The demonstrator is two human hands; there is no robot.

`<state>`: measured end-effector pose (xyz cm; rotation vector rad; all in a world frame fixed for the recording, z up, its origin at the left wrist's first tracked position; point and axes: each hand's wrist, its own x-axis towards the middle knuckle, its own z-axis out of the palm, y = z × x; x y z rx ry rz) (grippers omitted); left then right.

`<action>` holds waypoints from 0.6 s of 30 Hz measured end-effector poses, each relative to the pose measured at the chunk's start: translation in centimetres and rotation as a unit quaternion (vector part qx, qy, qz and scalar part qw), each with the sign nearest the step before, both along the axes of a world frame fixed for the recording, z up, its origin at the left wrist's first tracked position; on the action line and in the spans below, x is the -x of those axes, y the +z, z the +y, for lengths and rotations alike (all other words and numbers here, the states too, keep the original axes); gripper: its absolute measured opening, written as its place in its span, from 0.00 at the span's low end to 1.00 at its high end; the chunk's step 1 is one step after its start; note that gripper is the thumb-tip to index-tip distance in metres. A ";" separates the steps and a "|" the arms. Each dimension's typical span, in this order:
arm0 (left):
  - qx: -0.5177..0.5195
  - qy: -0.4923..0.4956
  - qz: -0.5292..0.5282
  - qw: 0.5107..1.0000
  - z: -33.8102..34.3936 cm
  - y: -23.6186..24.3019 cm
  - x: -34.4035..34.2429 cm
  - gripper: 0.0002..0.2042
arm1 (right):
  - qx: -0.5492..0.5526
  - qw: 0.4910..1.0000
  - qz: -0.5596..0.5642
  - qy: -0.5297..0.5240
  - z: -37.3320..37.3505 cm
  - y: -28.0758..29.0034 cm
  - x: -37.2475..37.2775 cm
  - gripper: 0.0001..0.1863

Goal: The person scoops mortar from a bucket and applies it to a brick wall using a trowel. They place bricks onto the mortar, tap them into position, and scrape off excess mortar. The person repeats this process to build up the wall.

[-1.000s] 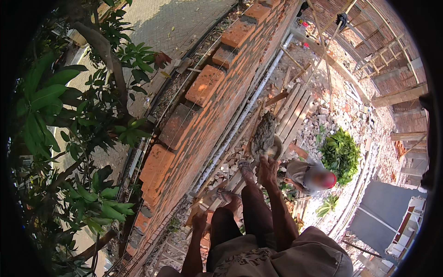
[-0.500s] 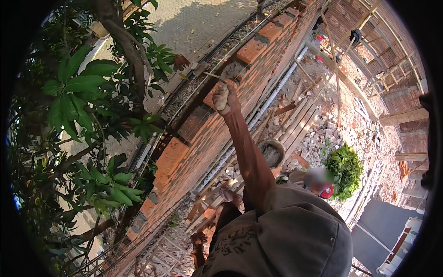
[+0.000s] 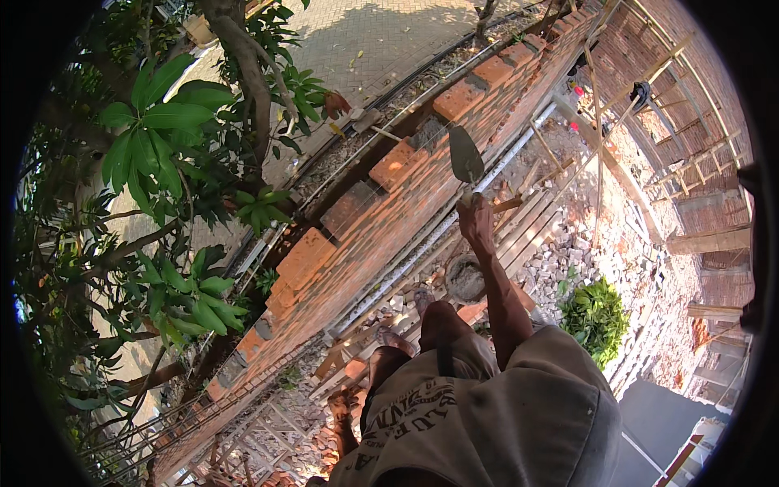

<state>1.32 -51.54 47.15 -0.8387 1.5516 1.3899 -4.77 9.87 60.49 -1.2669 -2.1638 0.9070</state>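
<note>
My right hand (image 3: 475, 217) is closed round the handle of a pointing trowel (image 3: 466, 156). The grey, leaf-shaped blade stands out beyond my fingers, over the near side of an orange brick wall (image 3: 406, 213). Along the wall's top, single bricks (image 3: 393, 165) sit in grey mortar, with a patch of mortar (image 3: 428, 132) in a gap between them. Below my right forearm is a round bucket (image 3: 466, 280) with grey mortar in it. My left hand (image 3: 341, 403) hangs low beside my leg, small and dark; its fingers cannot be made out clearly.
A leafy tree (image 3: 162, 122) reaches over the wall's far side, by a paved lane (image 3: 365, 40). A white pipe (image 3: 422, 246) runs along the wall's near side. Planks (image 3: 527, 227), rubble (image 3: 552, 264), a green leafy heap (image 3: 596, 321) and bamboo poles (image 3: 599, 154) lie or stand to the right.
My right hand has swung from above the wall's top to the right, and the trowel blade now shows. My view has shifted; the person by the leafy heap is out of sight.
</note>
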 end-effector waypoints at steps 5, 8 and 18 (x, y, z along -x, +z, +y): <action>-0.161 0.021 -0.057 0.985 -1.2 -2.0 -0.1 0.14 | -0.085 0.987 -0.127 0.044 1.9 -0.6 -0.5 0.13; -0.066 -0.012 0.007 0.998 -0.8 -1.7 -0.6 0.14 | -0.049 0.993 -0.088 0.066 3.5 -0.5 1.8 0.13; -0.046 -0.024 0.048 0.997 1.2 -0.2 -0.6 0.13 | -0.165 0.966 -0.125 0.152 5.3 -2.2 4.7 0.12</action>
